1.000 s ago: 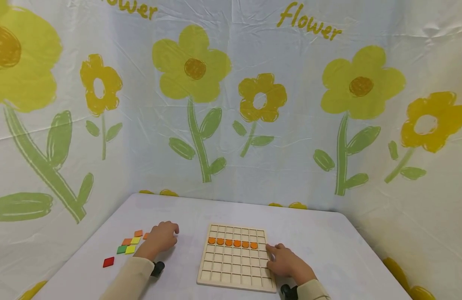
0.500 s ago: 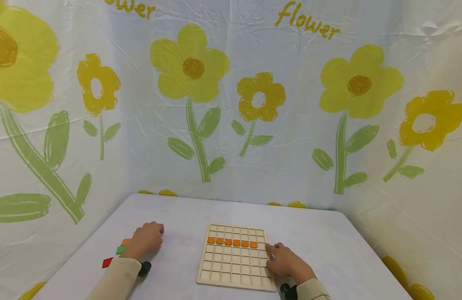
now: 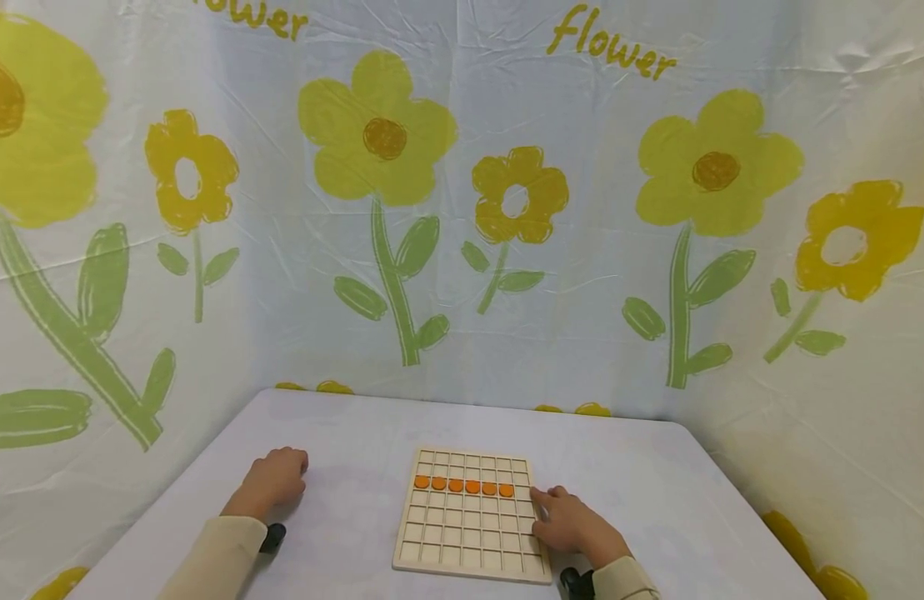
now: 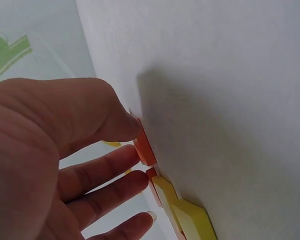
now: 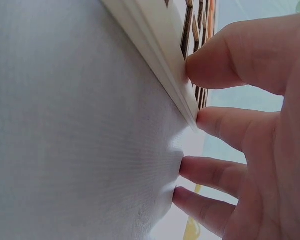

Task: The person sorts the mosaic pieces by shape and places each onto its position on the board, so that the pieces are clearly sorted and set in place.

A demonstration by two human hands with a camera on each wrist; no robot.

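Observation:
Over the table's left side, my left hand (image 3: 272, 479) reaches down, hiding the loose tiles from the head view. In the left wrist view its thumb and index finger pinch an orange tile (image 4: 146, 151), which stays low at the table. Yellow tiles (image 4: 197, 220) lie close by, below the fingertips. A wooden grid board (image 3: 462, 552) lies flat in the middle, bearing one row of orange round discs (image 3: 472, 487). At its right edge rests my right hand (image 3: 570, 521); the thumb and index fingertip touch the board's rim (image 5: 157, 57), other fingertips on the table.
The white table (image 3: 626, 475) extends around the board. Behind it and on both sides hangs a white cloth (image 3: 581, 342) printed with yellow flowers. A dark wrist device (image 3: 577, 582) sits under the right wrist.
My left hand has moved left and slightly down, away from the board, covering the loose tiles in the head view. My right hand and the board have stayed in place.

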